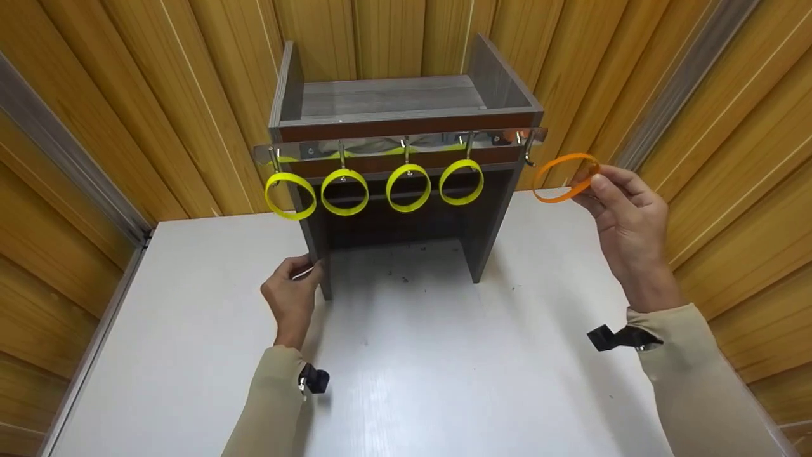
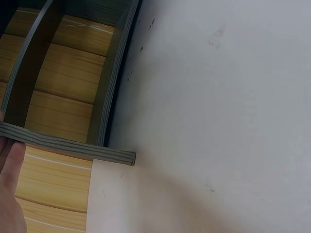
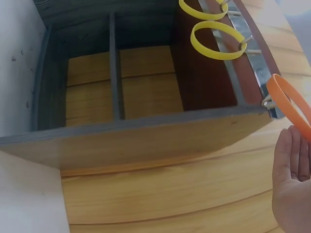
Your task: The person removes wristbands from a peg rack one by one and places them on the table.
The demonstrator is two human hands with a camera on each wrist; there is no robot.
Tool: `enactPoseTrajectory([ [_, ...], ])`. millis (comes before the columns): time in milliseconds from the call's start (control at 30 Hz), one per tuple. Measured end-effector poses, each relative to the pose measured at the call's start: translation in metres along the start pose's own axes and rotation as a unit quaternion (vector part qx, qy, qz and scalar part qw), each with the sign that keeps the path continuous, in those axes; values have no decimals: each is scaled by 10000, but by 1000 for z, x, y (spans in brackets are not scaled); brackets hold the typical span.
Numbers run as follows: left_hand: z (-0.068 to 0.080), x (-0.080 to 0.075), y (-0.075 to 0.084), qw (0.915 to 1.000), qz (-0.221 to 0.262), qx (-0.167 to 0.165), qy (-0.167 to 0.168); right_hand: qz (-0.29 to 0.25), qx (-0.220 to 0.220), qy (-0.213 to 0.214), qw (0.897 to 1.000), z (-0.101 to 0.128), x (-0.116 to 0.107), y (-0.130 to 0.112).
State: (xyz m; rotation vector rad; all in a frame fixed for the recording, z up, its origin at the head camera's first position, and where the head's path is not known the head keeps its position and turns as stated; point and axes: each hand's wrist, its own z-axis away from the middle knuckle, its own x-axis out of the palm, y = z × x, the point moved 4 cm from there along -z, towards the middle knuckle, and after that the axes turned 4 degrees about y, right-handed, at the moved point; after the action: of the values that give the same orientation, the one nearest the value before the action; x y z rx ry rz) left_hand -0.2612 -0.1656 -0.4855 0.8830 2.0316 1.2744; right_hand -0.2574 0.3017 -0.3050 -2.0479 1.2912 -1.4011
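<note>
A small grey wooden shelf unit (image 1: 387,108) stands on a white table (image 1: 190,330) against a wood-panel wall. A metal hook rail (image 1: 304,151) runs across its front, and several yellow rings (image 1: 344,192) hang from its hooks. The rightmost hook (image 1: 528,151) is bare. My right hand (image 1: 625,216) pinches an orange ring (image 1: 564,178) just right of that hook; the orange ring (image 3: 291,104) also shows in the right wrist view beside the rail's end. My left hand (image 1: 293,293) grips the front edge of the shelf's left side panel (image 1: 315,244), whose edge (image 2: 68,144) shows in the left wrist view.
Wood-panel walls close in on the left, back and right of the table. A grey metal strip (image 1: 63,152) runs down the left wall. Small dark specks (image 1: 399,276) lie on the white tabletop in front of the shelf opening.
</note>
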Motion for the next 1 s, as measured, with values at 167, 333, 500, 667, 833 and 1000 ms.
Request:
enactPoseTrajectory([
  [167,0,2,0,9998,93,152,20,-240,232,112,9994,6,-19,1],
  [333,1,2,1,9998,62,196,15,-146,488,325,9982,11,-40,12],
  [500,3,2,1,9999,4,135,-18,51,747,456,9961,18,-61,29],
  [667,3,1,1,9999,-55,109,42,45,1045,536,9931,26,-78,45],
  [833,2,0,2,9996,-61,226,177,354,1319,684,9883,34,-91,59],
  [1000,2,0,2,9993,-56,291,236,656,1674,852,9800,42,-105,71],
])
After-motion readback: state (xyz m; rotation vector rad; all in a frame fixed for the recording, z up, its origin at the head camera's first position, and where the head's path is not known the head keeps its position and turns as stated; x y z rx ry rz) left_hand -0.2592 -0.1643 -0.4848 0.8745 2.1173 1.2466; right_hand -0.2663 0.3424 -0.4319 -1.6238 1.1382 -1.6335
